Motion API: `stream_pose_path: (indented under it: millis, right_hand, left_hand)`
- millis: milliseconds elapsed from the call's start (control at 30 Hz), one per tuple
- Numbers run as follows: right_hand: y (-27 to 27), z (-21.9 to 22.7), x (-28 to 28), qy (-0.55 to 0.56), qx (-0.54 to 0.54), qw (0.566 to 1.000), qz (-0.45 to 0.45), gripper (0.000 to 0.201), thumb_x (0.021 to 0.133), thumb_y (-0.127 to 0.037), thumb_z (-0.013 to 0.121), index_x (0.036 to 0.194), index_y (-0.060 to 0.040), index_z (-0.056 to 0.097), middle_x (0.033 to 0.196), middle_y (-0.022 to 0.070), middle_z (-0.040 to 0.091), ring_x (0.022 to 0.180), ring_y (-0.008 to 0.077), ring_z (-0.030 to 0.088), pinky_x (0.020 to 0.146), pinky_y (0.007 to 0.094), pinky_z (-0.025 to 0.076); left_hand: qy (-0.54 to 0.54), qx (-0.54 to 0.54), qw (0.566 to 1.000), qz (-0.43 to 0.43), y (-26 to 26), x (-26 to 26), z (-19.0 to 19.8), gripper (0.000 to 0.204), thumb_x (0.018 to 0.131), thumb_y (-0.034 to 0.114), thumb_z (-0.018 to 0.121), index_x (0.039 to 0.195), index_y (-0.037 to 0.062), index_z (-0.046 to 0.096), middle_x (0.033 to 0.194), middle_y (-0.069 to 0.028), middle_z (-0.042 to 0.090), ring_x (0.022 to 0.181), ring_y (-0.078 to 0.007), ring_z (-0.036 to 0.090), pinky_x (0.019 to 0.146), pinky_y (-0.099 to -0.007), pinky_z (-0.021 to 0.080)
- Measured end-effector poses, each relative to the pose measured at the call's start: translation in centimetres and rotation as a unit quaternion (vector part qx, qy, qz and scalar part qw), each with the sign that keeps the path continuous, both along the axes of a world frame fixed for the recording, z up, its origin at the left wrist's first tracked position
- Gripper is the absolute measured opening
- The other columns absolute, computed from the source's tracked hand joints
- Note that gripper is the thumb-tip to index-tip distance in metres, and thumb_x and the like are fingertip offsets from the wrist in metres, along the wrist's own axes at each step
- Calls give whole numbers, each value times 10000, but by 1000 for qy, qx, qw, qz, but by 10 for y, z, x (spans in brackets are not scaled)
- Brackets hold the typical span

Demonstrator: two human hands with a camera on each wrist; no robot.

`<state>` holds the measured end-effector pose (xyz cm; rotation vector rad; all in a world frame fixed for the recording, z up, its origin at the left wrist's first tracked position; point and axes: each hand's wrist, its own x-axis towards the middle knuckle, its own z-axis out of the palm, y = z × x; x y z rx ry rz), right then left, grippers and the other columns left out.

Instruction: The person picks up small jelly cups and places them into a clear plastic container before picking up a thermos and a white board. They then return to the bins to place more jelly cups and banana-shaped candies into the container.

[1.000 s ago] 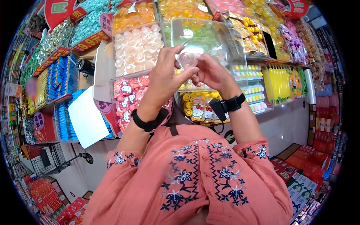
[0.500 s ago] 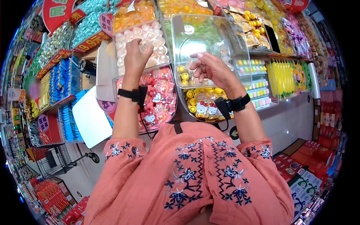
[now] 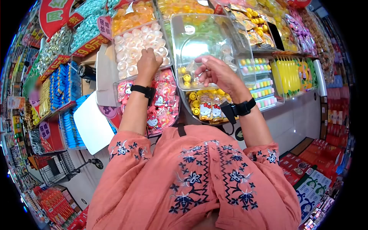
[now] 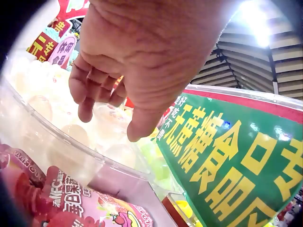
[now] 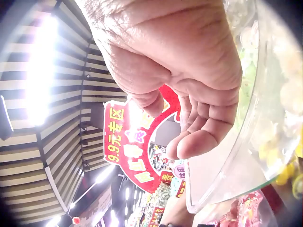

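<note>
In the head view my left hand reaches down into a bin of pale, round jelly cups. The left wrist view shows its thumb and fingers spread apart, tips right at the cups, with one jelly cup lying between them. My right hand hovers over a clear plastic lid, holding nothing, its fingers loosely bent. Through that lid I see green jelly cups. The right wrist view has the right hand beside the lid's edge, thumb apart from the fingers.
Pink candy packets fill the bin nearer my body, with yellow-capped packets to its right. A white board stands at left. Marshmallow-like sweets and yellow tubes lie at right.
Both hands held a clear jelly cup together a second ago. The left hand has since moved left, then down into the pale cups. The right hand stays over the lid, fingers loose.
</note>
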<state>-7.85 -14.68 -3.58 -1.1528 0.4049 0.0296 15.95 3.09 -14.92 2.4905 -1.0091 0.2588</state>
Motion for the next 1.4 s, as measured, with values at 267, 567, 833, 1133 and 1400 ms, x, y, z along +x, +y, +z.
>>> stream_pose_path:
  millis: [267, 567, 833, 1133, 1400]
  right_hand:
    - [3, -14, -1, 17, -3, 1000, 21, 396, 1033, -315, 528, 1287, -10, 541, 969, 87, 667, 738, 113, 657, 613, 235, 541]
    - [-59, 40, 6, 65, -215, 974, -28, 434, 960, -315, 628, 1272, -20, 566, 1031, 104, 657, 813, 153, 658, 640, 290, 559]
    - [-110, 13, 56, 109, -473, 871, 79, 449, 904, -309, 639, 1236, -12, 577, 1090, 118, 661, 883, 215, 660, 680, 329, 560]
    - [-96, -40, 84, 174, -522, 800, 237, 506, 841, -340, 705, 1227, -33, 592, 1053, 138, 666, 849, 248, 651, 657, 381, 546]
    - [-43, -96, 103, 85, -603, 733, 303, 530, 776, -310, 746, 1184, -11, 587, 981, 182, 665, 845, 287, 661, 687, 392, 545]
  left_hand:
    - [27, 30, 999, 6, 2, 0, 1, 444, 808, 327, 733, 1059, 7, 554, 1039, -217, 573, 877, -415, 658, 717, -496, 559]
    - [100, -62, 993, -1, 20, -2, 41, 574, 875, 341, 743, 1286, -18, 566, 1204, -234, 611, 949, -324, 653, 837, -404, 531]
    - [242, -239, 940, -22, 19, -54, 95, 486, 915, 280, 716, 1252, -41, 578, 1158, -185, 639, 894, -226, 651, 808, -338, 531]
    - [296, -268, 917, 3, 48, -71, 91, 444, 928, 248, 708, 1252, -26, 578, 1119, -144, 636, 892, -180, 632, 789, -304, 527]
    - [324, -286, 902, -12, 50, -80, 77, 403, 941, 193, 695, 1254, -28, 569, 1076, -103, 629, 861, -133, 594, 785, -276, 508]
